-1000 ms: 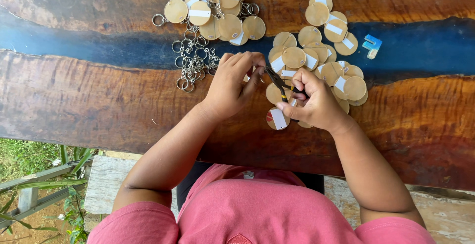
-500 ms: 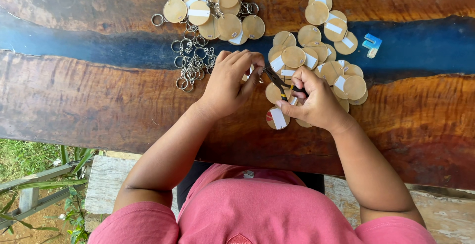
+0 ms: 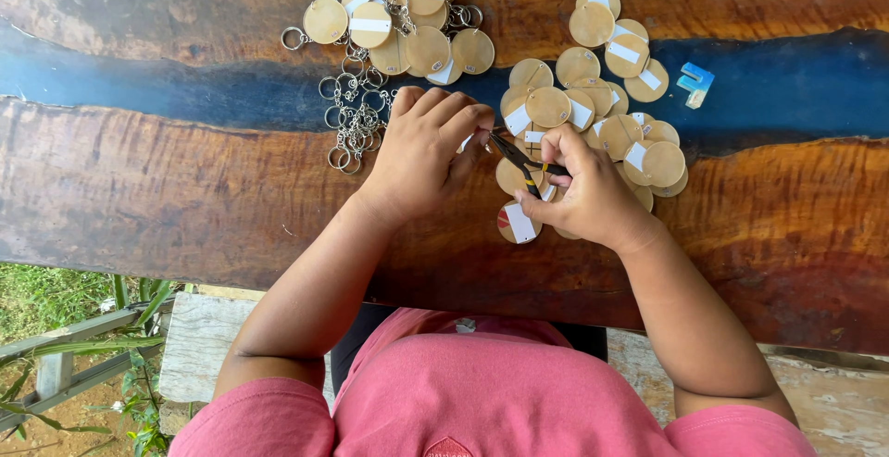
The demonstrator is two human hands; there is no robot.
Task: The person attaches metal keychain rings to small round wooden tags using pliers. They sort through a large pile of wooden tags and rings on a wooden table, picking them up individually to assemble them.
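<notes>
My left hand [image 3: 426,147] is curled over a small piece [image 3: 466,142] that shows only a white edge between the fingers; the rest of it is hidden. My right hand [image 3: 588,198] grips small pliers [image 3: 523,161] with dark and yellow handles. The pliers' tip points left at the piece in my left hand. Both hands rest on the wooden table [image 3: 139,198], just in front of a pile of round wooden discs [image 3: 602,96] with white labels. One labelled disc [image 3: 517,224] lies under my right thumb.
A second pile of discs [image 3: 407,12], fitted with key rings, lies at the far middle. Loose metal key rings [image 3: 356,114] sit left of my left hand. A small blue piece [image 3: 694,82] rests on the table's blue resin strip [image 3: 139,82]. Grass and a plank show below the table edge.
Both hands stay in the same spot. The fingers of my left hand have shifted slightly around the small piece, and the pliers' tip has moved a little closer to it.
</notes>
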